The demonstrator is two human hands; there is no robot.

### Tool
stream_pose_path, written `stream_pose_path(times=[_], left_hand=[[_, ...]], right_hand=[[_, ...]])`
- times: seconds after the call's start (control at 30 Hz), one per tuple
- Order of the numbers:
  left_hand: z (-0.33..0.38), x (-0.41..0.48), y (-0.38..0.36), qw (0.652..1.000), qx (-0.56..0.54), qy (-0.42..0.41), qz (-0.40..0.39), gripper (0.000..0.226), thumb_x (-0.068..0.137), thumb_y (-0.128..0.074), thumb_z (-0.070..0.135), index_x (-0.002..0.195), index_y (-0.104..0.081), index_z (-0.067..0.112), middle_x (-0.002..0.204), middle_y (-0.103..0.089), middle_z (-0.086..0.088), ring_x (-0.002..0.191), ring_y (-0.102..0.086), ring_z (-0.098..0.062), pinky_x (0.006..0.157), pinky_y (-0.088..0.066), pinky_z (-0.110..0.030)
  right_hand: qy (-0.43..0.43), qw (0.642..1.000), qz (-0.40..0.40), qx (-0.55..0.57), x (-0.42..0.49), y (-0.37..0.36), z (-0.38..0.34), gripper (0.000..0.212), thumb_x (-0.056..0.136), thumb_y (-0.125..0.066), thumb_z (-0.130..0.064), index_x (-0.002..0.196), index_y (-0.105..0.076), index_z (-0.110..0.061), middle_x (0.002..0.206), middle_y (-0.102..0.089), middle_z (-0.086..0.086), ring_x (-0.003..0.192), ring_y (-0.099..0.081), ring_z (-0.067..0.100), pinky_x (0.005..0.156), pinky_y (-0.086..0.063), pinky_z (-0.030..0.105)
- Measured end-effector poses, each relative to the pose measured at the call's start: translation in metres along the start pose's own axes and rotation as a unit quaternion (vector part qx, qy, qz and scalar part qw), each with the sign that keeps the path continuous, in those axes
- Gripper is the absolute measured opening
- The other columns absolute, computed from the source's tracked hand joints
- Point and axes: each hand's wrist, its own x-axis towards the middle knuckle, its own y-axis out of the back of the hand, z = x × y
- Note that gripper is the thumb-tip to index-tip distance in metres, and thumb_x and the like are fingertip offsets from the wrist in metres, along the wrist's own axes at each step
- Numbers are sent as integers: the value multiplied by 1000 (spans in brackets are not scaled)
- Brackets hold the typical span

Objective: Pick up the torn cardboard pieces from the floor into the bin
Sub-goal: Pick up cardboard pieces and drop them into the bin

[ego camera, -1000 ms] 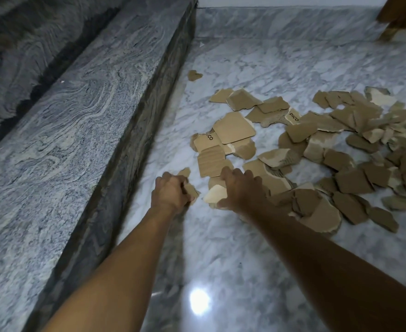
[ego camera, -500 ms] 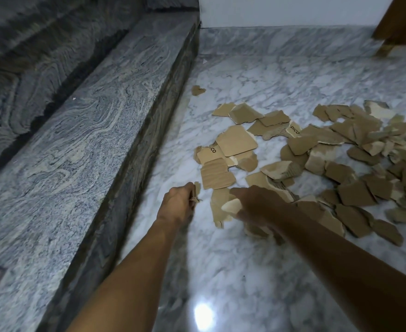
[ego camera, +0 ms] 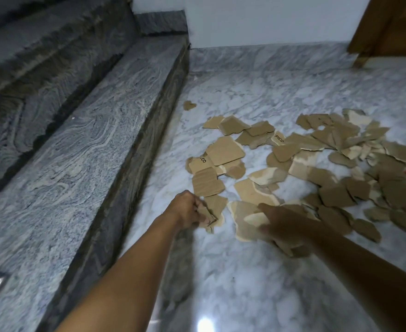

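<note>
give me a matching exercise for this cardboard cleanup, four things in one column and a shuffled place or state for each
Things:
1 left hand
2 right hand
3 lone scrap
4 wooden door

Places or states:
a top right corner
b on the floor beside the stone step, apart from the pile
c pinches a pale piece at the pile's near edge
d grips small pieces near the step

Pairs: 1-d, 2-c, 3-b, 4-a
</note>
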Motion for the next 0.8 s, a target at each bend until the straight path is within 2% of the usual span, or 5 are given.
stream_pose_path(times=[0.07, 0.17, 0.4, 0.57, 0.8], left_hand=[[17, 0, -2, 1000, 25, -17, -7, 24, 67, -87, 17, 84, -70, 16, 93, -68, 3, 85, -63, -17, 72, -53, -26], [43, 1, -4, 999, 31, -29, -16, 25, 69, -85, 13, 73, -61, 21, 88, -63, 4, 80, -58, -14, 70, -44, -21], [83, 0, -1, 994, 88, -37, -44, 27, 65, -88, 22, 79, -65, 23, 91, -68, -1, 89, -66, -21, 82, -56, -30], [94, -5, -1, 992, 114, -41, -30, 26, 66, -88, 29, 80, -66, 28, 90, -66, 1, 86, -64, -21, 69, -44, -22], [101, -5, 2, 988, 144, -41, -30, 29, 63, -88, 31, 88, -77, 21, 93, -71, -1, 84, -64, -19, 64, -42, -21]], right_hand=[[-28, 999, -15, 3, -5, 13, 16, 47, 98, -53, -31, 139, -40, -13, 137, -53, 12, 125, -52, 27, 94, -41, 32], [-45, 999, -20, 22, -14, 27, 28, 48, 99, -53, -29, 141, -39, -10, 141, -51, 11, 128, -51, 25, 99, -39, 30], [-37, 997, 13, 67, -22, 42, 44, 30, 77, -78, -29, 98, -58, -27, 107, -66, -1, 98, -63, 16, 70, -45, 22], [-55, 995, 19, 81, -20, 47, 39, 38, 69, -81, -32, 103, -65, -29, 105, -66, -2, 91, -63, 13, 75, -51, 25], [-64, 992, 31, 100, -17, 58, 24, 37, 77, -80, -25, 107, -60, -31, 99, -59, 0, 81, -57, 18, 56, -38, 21]])
